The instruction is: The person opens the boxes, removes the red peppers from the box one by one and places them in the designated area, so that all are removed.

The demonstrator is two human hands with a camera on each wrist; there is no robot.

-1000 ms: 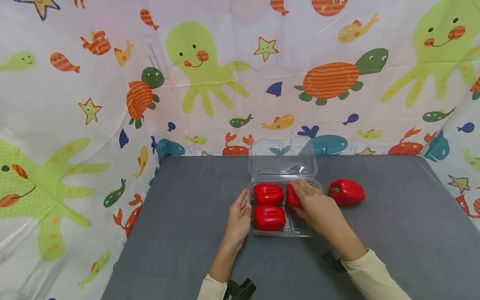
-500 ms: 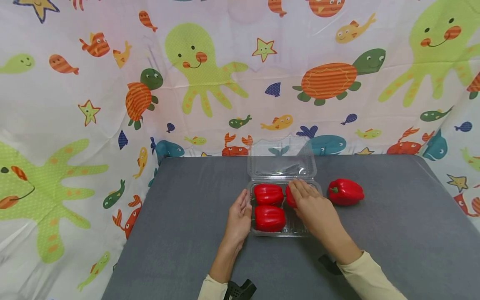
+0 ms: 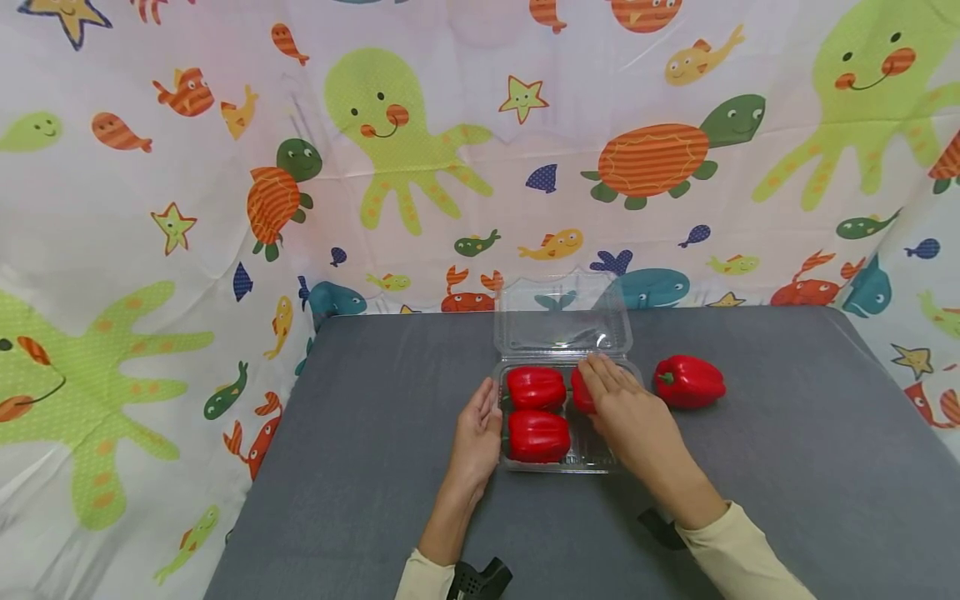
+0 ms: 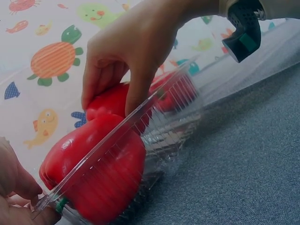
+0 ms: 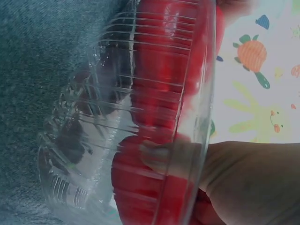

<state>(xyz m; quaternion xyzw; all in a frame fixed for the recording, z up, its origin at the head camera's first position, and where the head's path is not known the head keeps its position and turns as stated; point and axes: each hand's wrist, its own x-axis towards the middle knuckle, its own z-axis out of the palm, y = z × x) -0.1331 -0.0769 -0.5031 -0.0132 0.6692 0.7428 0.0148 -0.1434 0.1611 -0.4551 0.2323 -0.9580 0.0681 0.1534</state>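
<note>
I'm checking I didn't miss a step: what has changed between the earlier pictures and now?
Very little. The right hand has shifted slightly left over the clear container, keeping hold of the held pepper. The left hand stays at the container's left edge, the rear-left pepper and front-left pepper inside, the loose pepper outside, the lid open.

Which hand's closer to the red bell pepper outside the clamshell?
Right. Right hand just left of that red bell pepper, holding another pepper; left hand farther left, at left edge of the clear clamshell.
</note>
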